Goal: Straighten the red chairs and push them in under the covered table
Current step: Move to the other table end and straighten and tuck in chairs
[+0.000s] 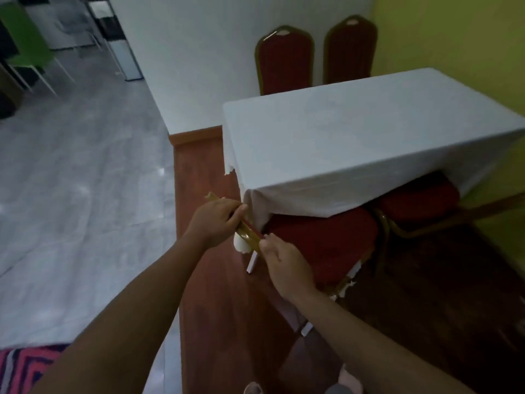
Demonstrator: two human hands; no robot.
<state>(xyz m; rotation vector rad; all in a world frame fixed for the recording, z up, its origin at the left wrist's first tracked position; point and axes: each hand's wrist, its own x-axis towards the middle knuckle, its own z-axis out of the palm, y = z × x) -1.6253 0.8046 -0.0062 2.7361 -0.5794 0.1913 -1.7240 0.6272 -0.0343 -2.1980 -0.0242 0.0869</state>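
Note:
A table under a white cloth (355,137) stands on a raised wooden platform. At its near left corner a red chair (321,243) with a gold frame is tucked partly under the cloth, its seat showing. My left hand (216,220) and my right hand (284,263) both grip the gold top edge of that chair's back. A second red chair (417,200) sits to its right, seat partly under the cloth. Two more red chairs (285,64) (350,49) stand upright at the table's far side against the wall.
The wooden platform (216,308) drops at its left edge to a grey tiled floor (79,194). A yellow-green wall (454,32) bounds the right side. A green chair (25,46) stands far left. A patterned rug (25,368) lies at bottom left.

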